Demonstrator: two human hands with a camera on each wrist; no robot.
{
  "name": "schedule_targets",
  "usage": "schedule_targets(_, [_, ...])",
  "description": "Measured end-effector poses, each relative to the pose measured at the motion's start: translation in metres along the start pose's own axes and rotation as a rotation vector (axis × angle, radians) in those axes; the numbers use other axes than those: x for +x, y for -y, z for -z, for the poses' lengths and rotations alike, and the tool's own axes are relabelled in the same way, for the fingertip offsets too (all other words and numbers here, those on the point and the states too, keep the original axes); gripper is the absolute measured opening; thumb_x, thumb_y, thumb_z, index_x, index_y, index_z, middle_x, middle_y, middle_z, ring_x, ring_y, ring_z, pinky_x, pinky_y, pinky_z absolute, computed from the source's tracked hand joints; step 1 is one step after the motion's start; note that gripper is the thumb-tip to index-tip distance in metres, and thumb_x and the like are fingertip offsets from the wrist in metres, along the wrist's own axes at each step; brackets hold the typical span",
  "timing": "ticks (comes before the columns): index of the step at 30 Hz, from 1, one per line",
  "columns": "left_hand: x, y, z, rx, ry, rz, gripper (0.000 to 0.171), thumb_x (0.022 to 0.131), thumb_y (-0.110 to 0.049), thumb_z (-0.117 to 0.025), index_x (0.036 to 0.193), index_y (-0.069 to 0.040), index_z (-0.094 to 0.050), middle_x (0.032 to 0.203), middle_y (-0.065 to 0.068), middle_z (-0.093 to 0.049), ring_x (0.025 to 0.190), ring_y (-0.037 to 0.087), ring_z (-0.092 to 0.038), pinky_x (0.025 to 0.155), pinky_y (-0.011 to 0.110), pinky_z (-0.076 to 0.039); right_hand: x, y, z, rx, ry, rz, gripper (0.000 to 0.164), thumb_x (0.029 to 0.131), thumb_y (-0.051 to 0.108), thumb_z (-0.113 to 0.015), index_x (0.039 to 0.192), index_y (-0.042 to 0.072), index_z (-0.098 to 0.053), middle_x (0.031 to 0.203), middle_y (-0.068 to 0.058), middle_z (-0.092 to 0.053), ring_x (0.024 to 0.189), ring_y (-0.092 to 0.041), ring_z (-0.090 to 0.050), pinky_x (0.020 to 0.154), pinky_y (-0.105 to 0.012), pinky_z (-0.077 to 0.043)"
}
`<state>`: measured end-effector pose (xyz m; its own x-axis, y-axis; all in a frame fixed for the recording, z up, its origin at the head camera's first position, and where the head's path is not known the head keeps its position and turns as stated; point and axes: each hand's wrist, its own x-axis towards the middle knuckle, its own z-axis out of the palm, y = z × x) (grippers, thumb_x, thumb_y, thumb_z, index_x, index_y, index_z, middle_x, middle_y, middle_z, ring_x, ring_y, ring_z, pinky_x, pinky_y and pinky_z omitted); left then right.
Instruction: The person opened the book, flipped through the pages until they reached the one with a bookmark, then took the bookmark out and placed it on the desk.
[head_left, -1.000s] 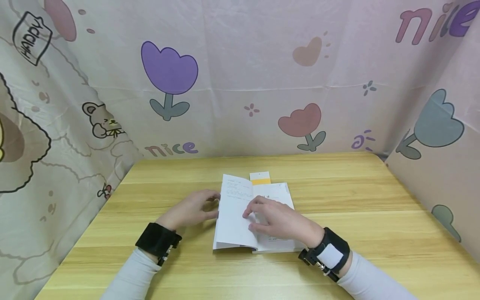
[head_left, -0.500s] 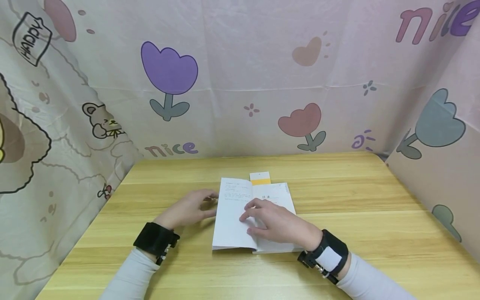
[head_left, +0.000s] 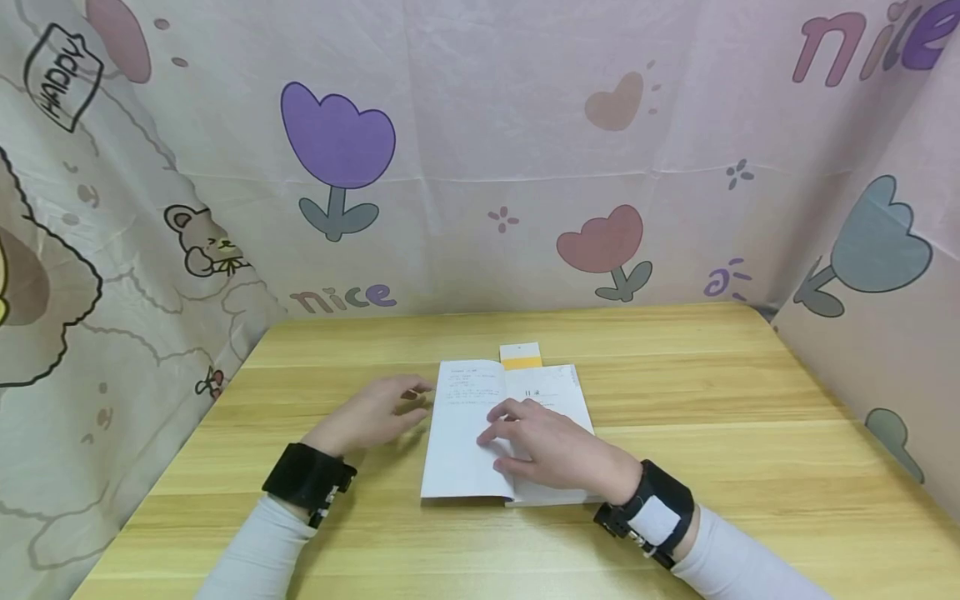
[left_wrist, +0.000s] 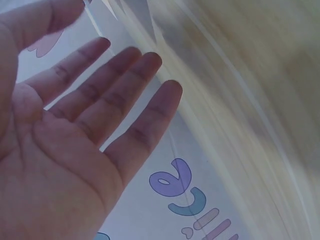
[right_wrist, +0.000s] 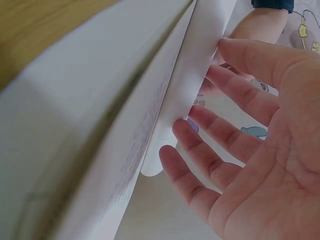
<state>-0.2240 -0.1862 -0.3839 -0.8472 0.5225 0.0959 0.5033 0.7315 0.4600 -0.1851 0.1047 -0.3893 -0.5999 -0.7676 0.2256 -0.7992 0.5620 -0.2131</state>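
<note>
An open book (head_left: 461, 454) lies on the table, its left page carrying faint handwriting near the top and its right page some print. My right hand (head_left: 551, 446) reaches over from the right, fingers spread and slightly bent, fingertips on the left page near the spine. In the right wrist view those fingertips (right_wrist: 180, 127) sit along the bent white leaf (right_wrist: 192, 60). Just left of the book's edge is my left hand (head_left: 371, 412), holding nothing; its fingers (left_wrist: 145, 125) are extended in the left wrist view. Part of the right page is hidden beneath my right hand.
A white tag with a yellow band (head_left: 520, 357) sticks out past the book's top edge. The wooden table (head_left: 675, 358) reaches back to a patterned cloth (head_left: 465, 150), which also hangs at both sides. Each wrist wears a black strap.
The left leaf has come down flatter and its outer edge has shifted left. My left hand has drawn away slightly left from that edge. My right hand has slid a little left.
</note>
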Motion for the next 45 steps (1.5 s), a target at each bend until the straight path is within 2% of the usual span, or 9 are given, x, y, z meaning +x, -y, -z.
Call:
schedule_targets(6, [-0.001, -0.004, 0.002, 0.04, -0.062, -0.005, 0.046, 0.091, -0.022, -0.065, 0.134, -0.008, -0.055, 0.131, 0.01, -0.056, 0.118, 0.027, -0.051, 0.096, 0.045, -0.042, 0.001, 0.0, -0.001, -0.005, 0.015, 0.003, 0.03, 0.089, 0.033, -0.068, 0.117, 0.023, -0.07, 0.126, -0.001, -0.054, 0.107, -0.017, -0.051, 0.107, -0.054, -0.025])
schedule_targets(11, [0.001, -0.013, -0.002, 0.095, -0.073, -0.062, 0.05, 0.09, -0.028, -0.066, 0.136, -0.011, -0.054, 0.139, 0.01, -0.049, 0.127, 0.026, -0.043, 0.103, 0.047, -0.035, 0.001, 0.001, -0.001, -0.007, 0.021, 0.011, 0.03, 0.089, 0.032, -0.068, 0.117, 0.022, -0.07, 0.126, -0.002, -0.055, 0.102, -0.017, -0.05, 0.107, -0.052, -0.027])
schedule_targets(14, [0.004, -0.018, -0.008, 0.136, -0.061, -0.101, 0.054, 0.089, -0.029, -0.067, 0.137, -0.01, -0.053, 0.14, 0.012, -0.048, 0.128, 0.028, -0.042, 0.104, 0.047, -0.034, 0.001, 0.0, -0.002, -0.008, 0.019, 0.021, 0.03, 0.09, 0.033, -0.067, 0.118, 0.022, -0.07, 0.126, -0.002, -0.055, 0.102, -0.017, -0.05, 0.106, -0.052, -0.027])
schedule_targets(18, [0.006, -0.022, -0.018, 0.143, -0.018, -0.145, 0.058, 0.089, -0.033, -0.068, 0.14, -0.01, -0.051, 0.142, 0.012, -0.046, 0.129, 0.027, -0.041, 0.104, 0.045, -0.033, 0.001, -0.001, -0.003, -0.007, 0.025, 0.024, 0.031, 0.09, 0.032, -0.067, 0.119, 0.022, -0.069, 0.127, -0.002, -0.055, 0.105, -0.018, -0.05, 0.107, -0.051, -0.027])
schedule_targets(20, [0.006, -0.024, -0.022, 0.139, 0.011, -0.162, 0.06, 0.089, -0.034, -0.067, 0.141, -0.01, -0.049, 0.144, 0.012, -0.045, 0.13, 0.026, -0.04, 0.105, 0.044, -0.032, 0.001, 0.0, -0.002, -0.007, 0.029, 0.019, 0.031, 0.09, 0.033, -0.067, 0.119, 0.022, -0.069, 0.127, -0.001, -0.055, 0.106, -0.018, -0.05, 0.105, -0.047, -0.031])
schedule_targets(25, [0.004, -0.028, -0.028, 0.127, 0.086, -0.126, 0.065, 0.089, -0.04, -0.066, 0.144, -0.013, -0.046, 0.145, 0.008, -0.043, 0.131, 0.023, -0.039, 0.105, 0.043, -0.033, 0.001, 0.001, -0.002, -0.007, 0.039, 0.007, 0.03, 0.091, 0.034, -0.065, 0.118, 0.022, -0.07, 0.128, -0.001, -0.056, 0.111, -0.018, -0.05, 0.101, -0.04, -0.038])
schedule_targets(29, [0.003, -0.028, -0.03, 0.106, 0.118, -0.089, 0.067, 0.089, -0.042, -0.066, 0.145, -0.014, -0.045, 0.145, 0.007, -0.043, 0.131, 0.023, -0.039, 0.104, 0.043, -0.034, 0.001, 0.002, 0.0, -0.007, 0.042, 0.004, 0.029, 0.091, 0.033, -0.066, 0.116, 0.021, -0.071, 0.128, -0.001, -0.057, 0.113, -0.018, -0.05, 0.102, -0.04, -0.038])
schedule_targets(38, [0.004, -0.026, -0.033, 0.084, 0.139, -0.097, 0.067, 0.09, -0.044, -0.064, 0.146, -0.014, -0.043, 0.147, 0.009, -0.041, 0.131, 0.023, -0.038, 0.103, 0.043, -0.036, -0.001, 0.0, 0.005, 0.02, 0.054, 0.0, 0.029, 0.091, 0.035, -0.065, 0.116, 0.021, -0.07, 0.132, -0.002, -0.055, 0.118, -0.017, -0.05, 0.099, -0.038, -0.041])
schedule_targets(45, [0.005, -0.026, -0.034, 0.096, 0.142, -0.111, 0.065, 0.091, -0.044, -0.063, 0.146, -0.014, -0.043, 0.147, 0.01, -0.04, 0.133, 0.024, -0.036, 0.105, 0.043, -0.033, -0.004, -0.004, 0.013, 0.089, 0.095, -0.04, 0.033, 0.091, 0.036, -0.064, 0.12, 0.021, -0.067, 0.129, 0.002, -0.055, 0.111, -0.012, -0.054, 0.091, -0.033, -0.047])
